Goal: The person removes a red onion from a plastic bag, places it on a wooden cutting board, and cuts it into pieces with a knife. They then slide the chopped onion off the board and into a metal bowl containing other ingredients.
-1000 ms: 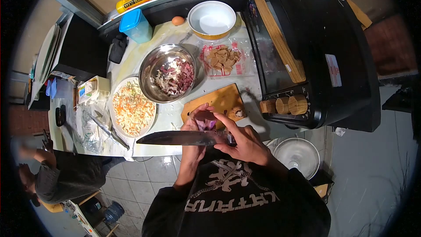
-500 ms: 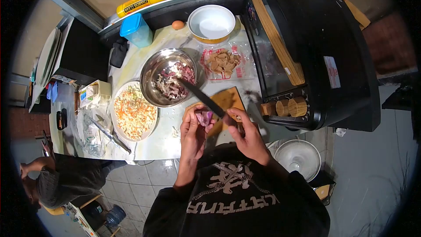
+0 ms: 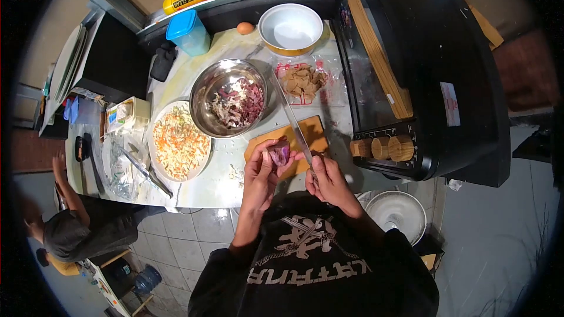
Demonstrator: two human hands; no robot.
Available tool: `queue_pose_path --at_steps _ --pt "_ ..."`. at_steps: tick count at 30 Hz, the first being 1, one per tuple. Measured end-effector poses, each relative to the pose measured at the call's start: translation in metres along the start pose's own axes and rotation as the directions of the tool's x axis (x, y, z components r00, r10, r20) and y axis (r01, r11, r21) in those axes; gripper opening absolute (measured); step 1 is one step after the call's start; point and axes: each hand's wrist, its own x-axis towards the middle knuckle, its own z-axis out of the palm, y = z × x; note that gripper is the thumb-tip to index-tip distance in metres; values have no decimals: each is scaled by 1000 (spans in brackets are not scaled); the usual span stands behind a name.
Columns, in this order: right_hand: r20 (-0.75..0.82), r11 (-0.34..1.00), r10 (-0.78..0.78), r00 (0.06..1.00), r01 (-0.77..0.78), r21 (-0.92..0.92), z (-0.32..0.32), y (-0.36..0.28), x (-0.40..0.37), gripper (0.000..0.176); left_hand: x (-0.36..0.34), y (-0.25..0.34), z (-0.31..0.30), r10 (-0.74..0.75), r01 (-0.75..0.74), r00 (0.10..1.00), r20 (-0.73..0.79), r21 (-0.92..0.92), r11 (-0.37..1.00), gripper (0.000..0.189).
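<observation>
Pinched in the fingers of my left hand is a purple shallot, held over the left part of a wooden cutting board. My right hand grips a long knife by its handle. The blade points up and away, just right of the shallot and across the board. Beyond the left hand stands a steel bowl with chopped purple and white pieces inside.
A plate of shredded vegetables sits left of the bowl. Sliced brown pieces lie on a plastic bag behind the board, near a white bowl and an egg. A black oven stands right; another person is at left.
The knife has swung from pointing up-left across the shallot to pointing more straight away, now right of it. My right hand has turned and lowered slightly. The other person's arm has moved.
</observation>
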Motion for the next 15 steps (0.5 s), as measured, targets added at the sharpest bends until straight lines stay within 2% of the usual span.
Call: queue_pose_path --at_steps 1,7,9,10,12,14,15 --pt "24 998 66 998 -66 11 -1 -1 0 43 -1 0 -1 0 0 1000 -7 1 1000 38" --pt "18 996 92 996 -91 -22 -4 3 3 47 4 -10 -9 40 -40 999 -6 12 999 33" --pt "12 992 117 993 -117 -50 -8 12 6 46 10 -22 -21 78 -67 996 -36 246 967 30" --pt "4 987 140 990 -139 -79 -10 18 9 46 13 -27 -26 79 -67 996 -39 246 967 30" --pt "-12 986 135 991 -135 -101 -13 34 14 40 19 -36 -35 193 -181 981 38 558 810 33" --pt "-25 983 133 991 -135 -126 -17 48 17 36 25 -51 -45 177 -142 984 -10 556 819 33" --pt "-9 972 70 998 -70 -224 -19 52 18 32 27 -54 -47 210 -184 977 22 579 794 32"
